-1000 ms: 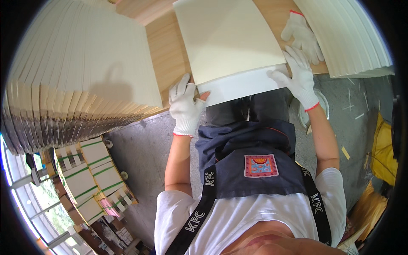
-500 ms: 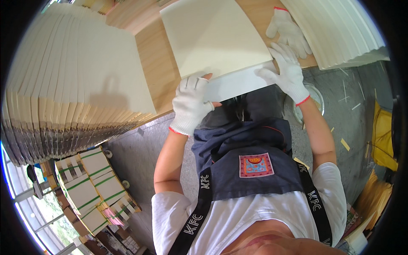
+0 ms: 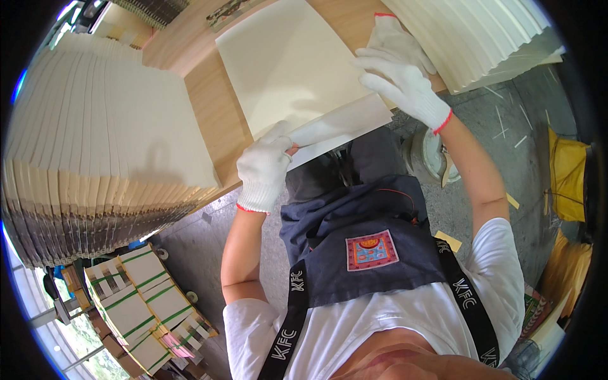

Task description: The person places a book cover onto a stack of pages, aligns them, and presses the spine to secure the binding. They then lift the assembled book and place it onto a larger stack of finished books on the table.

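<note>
A large cream sheet [image 3: 285,57] lies on the wooden table in front of me. Along its near edge a white paper strip [image 3: 342,123] is lifted and partly turned over the cream surface. My left hand [image 3: 263,168], in a white knitted glove with bare fingertips showing, is closed on the strip's left end. My right hand [image 3: 408,88], also gloved, is held above the sheet's right edge with its fingers stretched out and holds nothing. Just beyond its fingers lies a loose white glove [image 3: 399,41] with a red cuff.
Tall stacks of boards rise on both sides: a left stack [image 3: 126,120] and a right stack [image 3: 481,38]. A round tub [image 3: 427,152] stands on the floor below the table's right side. Strapped white bundles [image 3: 142,297] sit on the floor at lower left.
The near white strip has been raised and turned inward. My left hand has closed on its left end; my right hand has moved off its right end, up and leftward.
</note>
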### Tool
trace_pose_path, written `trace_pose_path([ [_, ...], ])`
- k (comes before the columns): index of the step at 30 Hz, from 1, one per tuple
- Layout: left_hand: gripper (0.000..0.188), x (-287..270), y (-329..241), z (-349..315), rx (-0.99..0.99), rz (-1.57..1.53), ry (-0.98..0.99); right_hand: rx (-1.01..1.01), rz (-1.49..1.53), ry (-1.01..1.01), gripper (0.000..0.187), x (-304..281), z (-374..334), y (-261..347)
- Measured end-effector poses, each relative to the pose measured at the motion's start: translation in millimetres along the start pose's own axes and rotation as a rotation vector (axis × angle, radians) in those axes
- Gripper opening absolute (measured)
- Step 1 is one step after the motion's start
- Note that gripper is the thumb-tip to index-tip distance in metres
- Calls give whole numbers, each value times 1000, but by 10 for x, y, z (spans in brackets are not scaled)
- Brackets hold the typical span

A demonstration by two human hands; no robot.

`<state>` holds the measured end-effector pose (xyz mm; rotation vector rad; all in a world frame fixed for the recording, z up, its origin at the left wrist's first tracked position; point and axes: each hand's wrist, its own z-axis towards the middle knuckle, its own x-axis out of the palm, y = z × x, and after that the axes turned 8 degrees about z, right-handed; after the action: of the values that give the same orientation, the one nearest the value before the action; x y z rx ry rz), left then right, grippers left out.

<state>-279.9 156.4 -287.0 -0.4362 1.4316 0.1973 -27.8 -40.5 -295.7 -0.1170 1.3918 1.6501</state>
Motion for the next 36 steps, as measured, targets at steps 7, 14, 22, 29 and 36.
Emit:
trace_pose_path([
  [7, 14, 12, 123, 174, -118, -281, 64, -124, -60, 299, 36, -34, 274, 13],
  [14, 16, -193, 172, 437, -229, -289, 283, -104, -149, 603, 30, 94, 483, -177],
  [22, 34, -12, 429, 582, -184, -179, 220, -31, -51, 437, 33, 195, 548, -293],
  [29, 37, 363, 697, 572, -130, -378, 49, 203, 74, 304, 34, 302, 479, -387],
  [36, 38, 333, 708, 590, -165, -345, 131, 162, 32, 241, 40, 382, 415, -449],
])
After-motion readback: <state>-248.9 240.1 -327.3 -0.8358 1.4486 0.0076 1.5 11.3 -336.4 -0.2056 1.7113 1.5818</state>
